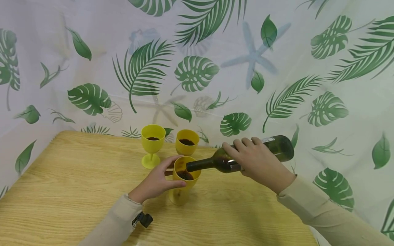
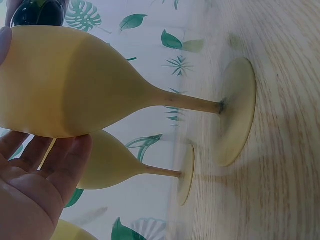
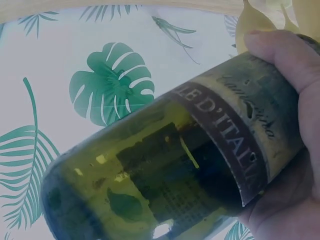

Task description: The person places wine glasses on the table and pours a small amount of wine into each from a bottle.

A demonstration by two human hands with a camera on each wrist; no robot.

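Note:
My right hand [image 1: 257, 164] grips a dark green wine bottle [image 1: 281, 147] by its labelled body, tilted with the neck pointing left. The bottle's mouth lies over the rim of a yellow goblet [image 1: 194, 183], and dark liquid runs into it. My left hand [image 1: 157, 179] holds this goblet around its bowl, thumb on the near side and fingers on the far side. The goblet's foot [image 2: 242, 115] stands on the table in the left wrist view. In the right wrist view the bottle's label [image 3: 240, 115] shows between thumb and palm.
Two more yellow goblets, one at the back left [image 1: 153, 143] and one behind the held goblet [image 1: 186, 145], contain dark liquid. All stand on a wooden table [image 1: 77, 191]. A leaf-patterned white curtain [image 1: 203, 102] hangs right behind the table's far edge.

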